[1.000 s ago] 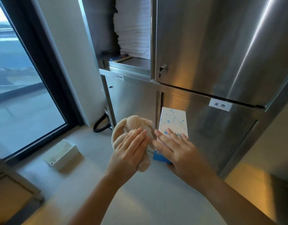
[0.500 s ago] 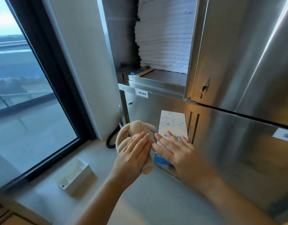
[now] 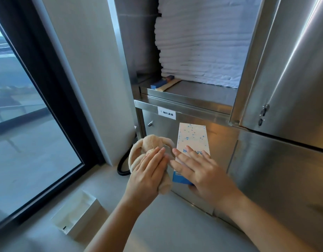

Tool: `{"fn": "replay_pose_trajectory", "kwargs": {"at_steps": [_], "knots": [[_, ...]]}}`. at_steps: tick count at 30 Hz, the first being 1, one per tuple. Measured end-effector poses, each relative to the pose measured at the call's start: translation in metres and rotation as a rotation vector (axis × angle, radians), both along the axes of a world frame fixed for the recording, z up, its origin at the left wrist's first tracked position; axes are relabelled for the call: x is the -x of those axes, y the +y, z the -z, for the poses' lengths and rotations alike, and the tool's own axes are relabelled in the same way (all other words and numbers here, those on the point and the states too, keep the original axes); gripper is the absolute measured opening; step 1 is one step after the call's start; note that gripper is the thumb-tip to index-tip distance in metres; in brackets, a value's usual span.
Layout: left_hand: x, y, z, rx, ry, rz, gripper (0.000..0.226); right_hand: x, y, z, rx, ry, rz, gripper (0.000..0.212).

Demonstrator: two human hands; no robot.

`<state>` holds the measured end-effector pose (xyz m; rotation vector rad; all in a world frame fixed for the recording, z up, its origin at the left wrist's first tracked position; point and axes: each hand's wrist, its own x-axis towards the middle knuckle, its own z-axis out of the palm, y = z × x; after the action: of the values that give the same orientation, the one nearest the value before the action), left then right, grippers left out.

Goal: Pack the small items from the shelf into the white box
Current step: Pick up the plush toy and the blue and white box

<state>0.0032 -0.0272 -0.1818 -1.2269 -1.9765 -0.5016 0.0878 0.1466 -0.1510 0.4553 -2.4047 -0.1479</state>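
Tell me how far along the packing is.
Nothing looks packed yet: the white box on the floor looks empty. In hand: left hand holds the plush toy, right hand the dotted carton, both off the shelf. Left: both into the box, plus the blue item and tan strip on the shelf.

Both forearms bare, entering from the lower edge and converging toward mid-frame. The left forearm point(image 3: 111, 230) runs up and to the right. The left hand point(image 3: 148, 171) is back-up, fingers point(image 3: 157, 157) together and nearly straight over a plush toy point(image 3: 149, 144), thumb hidden beneath it, gripping. The right forearm point(image 3: 266, 224) runs up and to the left. The right hand point(image 3: 202, 171) is back-up, fingers point(image 3: 184, 157) spread flat on a blue-and-white box point(image 3: 192, 137), thumb under its lower edge, pinching it. The two hands' fingertips nearly meet.
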Motion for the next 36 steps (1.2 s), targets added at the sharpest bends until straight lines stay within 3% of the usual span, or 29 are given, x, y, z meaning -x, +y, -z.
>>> {"fn": "replay_pose_trajectory", "kwargs": {"at_steps": [7,12,19,29,36], "knots": [[0.088,0.036,0.002,0.025,-0.014,0.024,0.042,0.085,0.033,0.008,0.038,-0.01,0.021,0.071],[0.155,0.077,-0.012,-0.005,-0.011,0.054,0.038,0.146,0.067,-0.005,0.06,-0.032,0.071,0.077],[0.227,0.124,-0.029,0.044,0.019,0.086,0.048,0.212,0.113,-0.018,0.032,0.001,0.122,0.072],[0.307,0.166,-0.025,0.053,0.004,0.217,0.043,0.273,0.144,-0.01,-0.007,0.013,0.228,0.066],[0.377,0.193,-0.028,0.072,0.055,0.42,0.032,0.317,0.153,-0.014,-0.001,-0.04,0.369,0.077]]}}
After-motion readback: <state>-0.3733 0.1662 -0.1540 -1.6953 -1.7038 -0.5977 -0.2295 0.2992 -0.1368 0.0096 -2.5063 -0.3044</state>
